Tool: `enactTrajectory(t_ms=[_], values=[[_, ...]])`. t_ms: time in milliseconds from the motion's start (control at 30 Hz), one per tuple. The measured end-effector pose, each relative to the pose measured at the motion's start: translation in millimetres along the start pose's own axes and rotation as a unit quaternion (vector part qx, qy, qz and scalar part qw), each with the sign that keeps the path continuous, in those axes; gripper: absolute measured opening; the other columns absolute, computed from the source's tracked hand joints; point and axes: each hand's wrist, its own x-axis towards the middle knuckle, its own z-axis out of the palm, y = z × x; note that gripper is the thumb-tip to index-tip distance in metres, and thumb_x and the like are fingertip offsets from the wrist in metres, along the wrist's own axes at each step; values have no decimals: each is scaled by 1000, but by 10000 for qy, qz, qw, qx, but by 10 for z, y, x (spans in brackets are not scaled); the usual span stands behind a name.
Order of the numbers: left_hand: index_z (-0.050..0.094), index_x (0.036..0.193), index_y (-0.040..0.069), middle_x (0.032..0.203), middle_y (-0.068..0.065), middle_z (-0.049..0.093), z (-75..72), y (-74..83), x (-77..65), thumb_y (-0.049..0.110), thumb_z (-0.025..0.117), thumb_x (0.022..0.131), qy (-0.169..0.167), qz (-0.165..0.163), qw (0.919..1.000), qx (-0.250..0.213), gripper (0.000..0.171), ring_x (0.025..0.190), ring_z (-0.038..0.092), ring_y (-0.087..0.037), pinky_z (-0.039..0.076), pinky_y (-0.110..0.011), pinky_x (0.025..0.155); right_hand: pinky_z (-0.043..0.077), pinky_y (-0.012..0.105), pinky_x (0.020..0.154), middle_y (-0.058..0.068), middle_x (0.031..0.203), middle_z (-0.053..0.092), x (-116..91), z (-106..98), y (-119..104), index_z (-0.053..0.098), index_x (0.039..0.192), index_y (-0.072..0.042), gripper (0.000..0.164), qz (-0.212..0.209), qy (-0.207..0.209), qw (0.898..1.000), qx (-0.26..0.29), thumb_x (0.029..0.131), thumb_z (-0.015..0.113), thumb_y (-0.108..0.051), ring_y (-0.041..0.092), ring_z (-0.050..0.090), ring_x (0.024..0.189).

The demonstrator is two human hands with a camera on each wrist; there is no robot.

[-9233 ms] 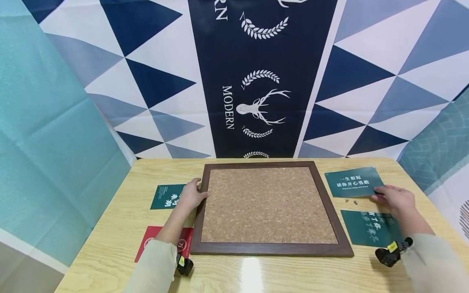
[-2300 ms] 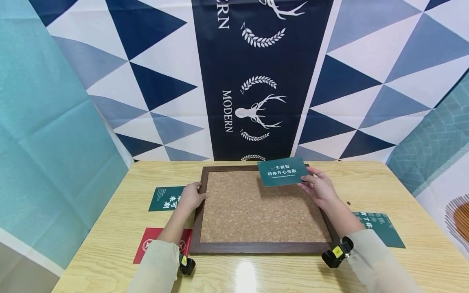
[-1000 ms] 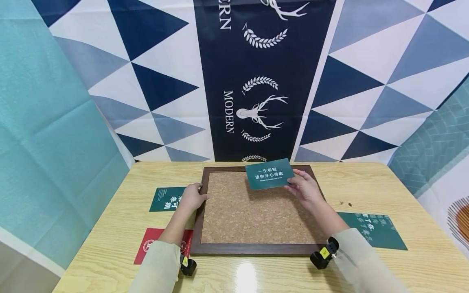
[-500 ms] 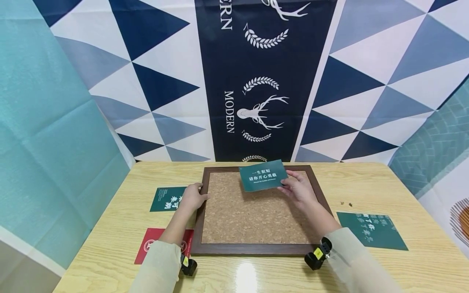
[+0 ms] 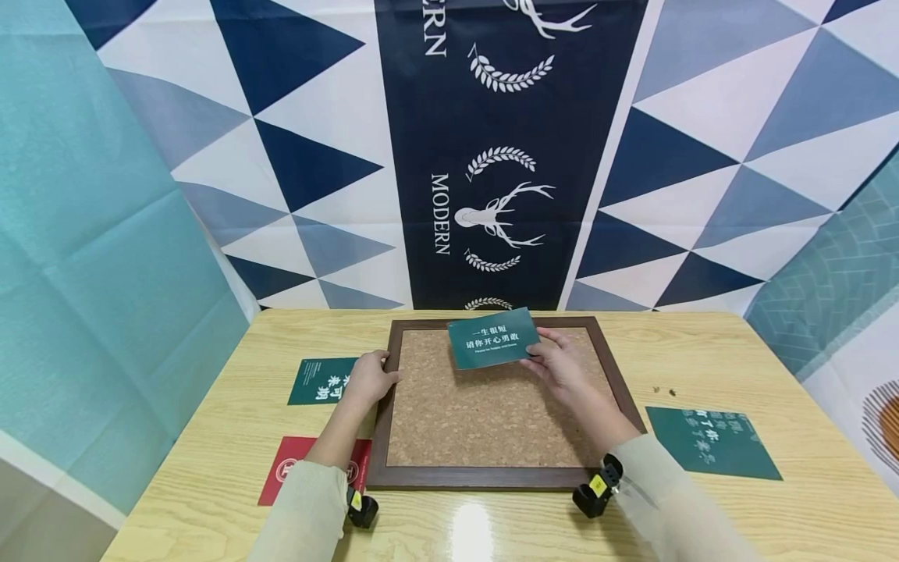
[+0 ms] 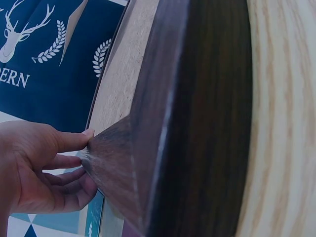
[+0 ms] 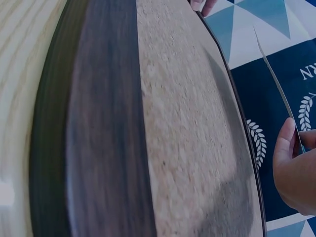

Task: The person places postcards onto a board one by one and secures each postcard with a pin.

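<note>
A cork board (image 5: 485, 425) with a dark brown wooden frame lies flat on the wooden table. My left hand (image 5: 368, 378) holds the frame's left side; the left wrist view shows thumb and fingers (image 6: 69, 190) pinching its edge. Between thumb and fingers, my right hand (image 5: 559, 368) pinches the right end of a green card (image 5: 495, 339) with white Chinese writing. The card hangs over the upper middle of the cork, slightly tilted, its shadow below it. Edge-on, the card (image 7: 275, 79) looks thin and stands clear of the board in the right wrist view.
Left of the board lie another green card (image 5: 316, 381) and a red card (image 5: 295, 448), both partly covered by the left arm. A third green card (image 5: 716, 443) lies right of it, below two tiny brownish objects (image 5: 672, 393). Patterned cloth (image 5: 492, 156) hangs behind the table.
My right hand took the green card from the table's right side and carried it left over the board, still drifting slightly left lately. The left hand stays on the frame.
</note>
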Motion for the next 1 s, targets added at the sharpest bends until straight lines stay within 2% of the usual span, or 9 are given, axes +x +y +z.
enactTrajectory(t_ms=[367, 667, 1000], values=[[46, 125, -3, 115, -22, 55, 5, 0, 3, 19, 62, 81, 31, -3, 10000, 28, 51, 101, 57, -31, 49, -39, 78, 52, 21, 65, 3, 84, 47, 12, 114, 74, 36, 113, -9, 38, 26, -1, 9997, 233, 81, 45, 9, 7, 54, 59], [46, 125, -3, 115, -22, 56, -2, -1, -4, 19, 62, 82, 17, -18, 10000, -19, 51, 100, 57, -31, 49, -39, 78, 52, 19, 62, 2, 83, 49, 12, 193, 110, 35, 122, -3, 44, -18, 124, 9999, 110, 80, 46, 10, 8, 55, 59], [46, 125, -2, 113, -21, 56, 5, -6, 2, 19, 62, 82, -3, 16, 10000, -9, 51, 98, 57, -31, 50, -39, 75, 52, 20, 64, 5, 89, 45, 3, 252, 149, 36, 117, -8, 43, 109, 279, 9990, 342, 79, 47, 10, 8, 54, 61]])
